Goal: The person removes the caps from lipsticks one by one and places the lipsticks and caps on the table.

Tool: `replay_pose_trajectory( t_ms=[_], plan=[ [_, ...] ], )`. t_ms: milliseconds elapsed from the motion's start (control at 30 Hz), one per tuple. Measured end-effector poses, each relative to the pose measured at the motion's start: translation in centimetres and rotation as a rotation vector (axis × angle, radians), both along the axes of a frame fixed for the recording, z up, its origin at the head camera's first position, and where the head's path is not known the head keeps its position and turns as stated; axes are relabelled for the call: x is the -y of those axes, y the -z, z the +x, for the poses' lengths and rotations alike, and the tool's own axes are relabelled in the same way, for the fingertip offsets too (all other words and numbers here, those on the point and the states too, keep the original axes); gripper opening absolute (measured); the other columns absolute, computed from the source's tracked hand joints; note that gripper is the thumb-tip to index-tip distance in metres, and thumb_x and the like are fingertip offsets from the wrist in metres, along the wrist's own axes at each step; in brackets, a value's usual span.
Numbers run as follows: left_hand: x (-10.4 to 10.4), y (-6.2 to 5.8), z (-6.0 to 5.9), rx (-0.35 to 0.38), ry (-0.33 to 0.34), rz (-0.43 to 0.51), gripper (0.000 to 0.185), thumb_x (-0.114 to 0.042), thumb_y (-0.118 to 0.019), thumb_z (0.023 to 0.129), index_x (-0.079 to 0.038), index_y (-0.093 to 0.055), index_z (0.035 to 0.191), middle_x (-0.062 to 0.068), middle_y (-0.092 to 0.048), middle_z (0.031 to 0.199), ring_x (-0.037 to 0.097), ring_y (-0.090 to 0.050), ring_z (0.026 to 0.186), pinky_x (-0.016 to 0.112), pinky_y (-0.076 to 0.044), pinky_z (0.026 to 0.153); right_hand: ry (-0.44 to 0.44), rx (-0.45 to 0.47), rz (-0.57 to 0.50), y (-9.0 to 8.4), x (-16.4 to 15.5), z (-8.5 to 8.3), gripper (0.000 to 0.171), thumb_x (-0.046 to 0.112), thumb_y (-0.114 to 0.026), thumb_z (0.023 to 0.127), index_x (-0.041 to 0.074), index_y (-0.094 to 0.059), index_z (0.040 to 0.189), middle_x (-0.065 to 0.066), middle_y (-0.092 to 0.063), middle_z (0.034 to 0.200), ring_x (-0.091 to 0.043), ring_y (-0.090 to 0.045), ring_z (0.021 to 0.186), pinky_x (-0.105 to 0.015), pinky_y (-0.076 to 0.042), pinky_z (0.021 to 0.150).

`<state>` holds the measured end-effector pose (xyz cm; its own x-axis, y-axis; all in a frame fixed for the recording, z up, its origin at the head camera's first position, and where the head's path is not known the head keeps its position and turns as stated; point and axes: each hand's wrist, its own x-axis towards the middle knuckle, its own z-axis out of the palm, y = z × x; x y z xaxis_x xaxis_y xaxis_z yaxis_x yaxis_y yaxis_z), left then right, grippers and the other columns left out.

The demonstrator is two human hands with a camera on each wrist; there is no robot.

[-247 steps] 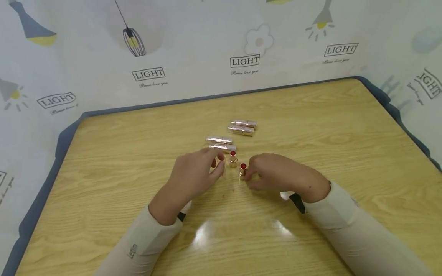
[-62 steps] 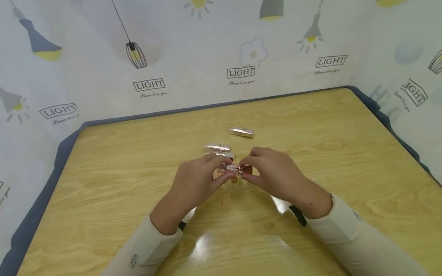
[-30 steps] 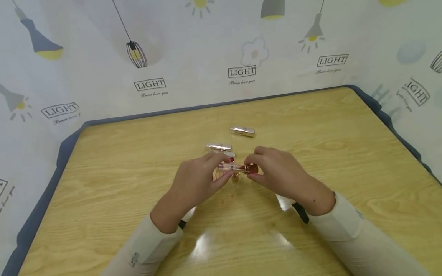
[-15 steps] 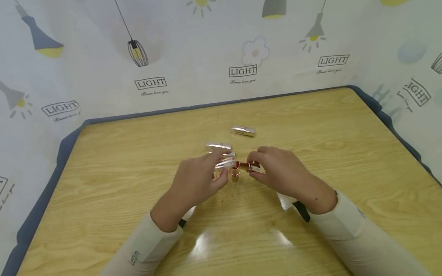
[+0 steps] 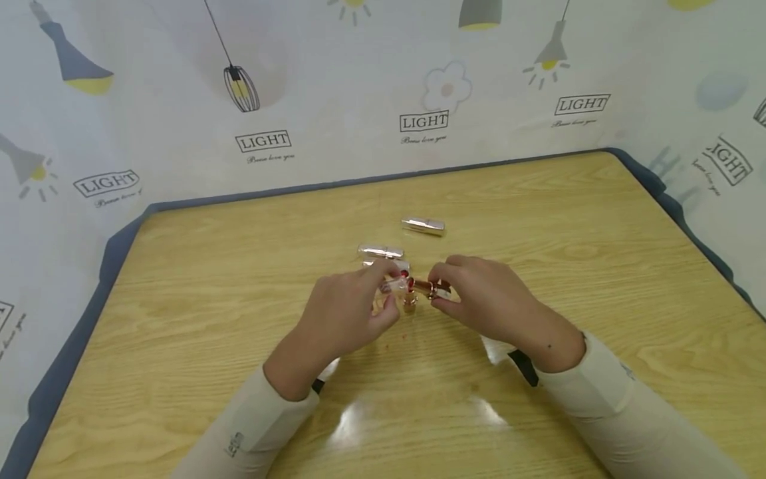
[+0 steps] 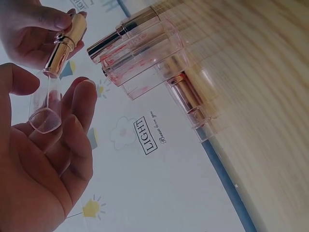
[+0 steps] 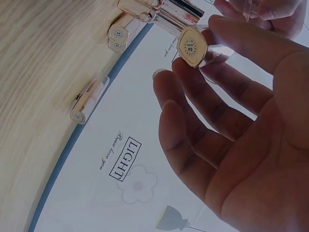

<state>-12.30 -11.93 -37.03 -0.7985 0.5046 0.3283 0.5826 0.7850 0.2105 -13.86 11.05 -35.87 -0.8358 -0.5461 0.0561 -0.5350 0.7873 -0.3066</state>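
Two hands: I read both raised just above the wooden table (image 5: 179,319), meeting near its middle.
Left hand (image 5: 344,316): fingers curled, pinching a clear cap (image 6: 45,107) by its sides, open mouth turned toward the right hand.
Right hand (image 5: 487,299): thumb and fingertips pinch the gold lipstick base (image 7: 191,46), red tip pointing at the cap.
Gap: cap and lipstick (image 5: 429,287) nearly meet; I cannot tell whether they touch.
Below the hands: one open lipstick (image 5: 409,301) stands upright on the table.
Beyond the left hand: two capped lipsticks (image 5: 380,251) lying side by side.
Farther out: one capped lipstick (image 5: 423,225), well apart from both hands.
Open room: bare wood left, right and nearer than the hands.
Edges: the table's blue rim (image 5: 110,246) lies well apart from the hands.
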Motion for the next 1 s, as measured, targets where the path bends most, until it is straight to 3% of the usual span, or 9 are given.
replay_pose_trajectory(
  t_ms=[300,500,1000],
  plan=[
    [-0.06,0.08,0.05,-0.03,0.011,0.0,0.038,-0.021,-0.062,0.085,-0.022,-0.062,0.123,-0.011,-0.066,0.07,0.0,-0.027,0.042,0.02,-0.024,0.039,-0.021,-0.002,-0.004,0.1,0.1,0.05,0.02,0.025,-0.079,0.087,0.015,-0.072,0.102,0.001,-0.067,0.09,-0.008,-0.054,0.068,-0.026,-0.046,0.057],
    [-0.01,0.12,0.02,-0.044,0.016,-0.012,0.034,-0.022,-0.063,0.084,-0.02,-0.062,0.119,-0.01,-0.068,0.072,0.002,-0.032,0.043,0.021,-0.026,0.04,-0.027,0.02,-0.001,0.06,0.26,0.08,0.019,0.025,-0.078,0.087,0.014,-0.072,0.102,0.0,-0.068,0.09,-0.009,-0.056,0.069,-0.026,-0.046,0.058],
    [-0.02,-0.07,0.04,-0.021,-0.001,0.015,0.027,-0.022,-0.062,0.086,-0.017,-0.06,0.113,-0.009,-0.071,0.077,0.001,-0.028,0.04,0.02,-0.023,0.039,-0.034,0.042,0.019,0.24,0.29,0.1,0.016,0.025,-0.078,0.088,0.016,-0.072,0.099,0.002,-0.067,0.089,-0.008,-0.056,0.068,-0.026,-0.046,0.058]
  ],
)
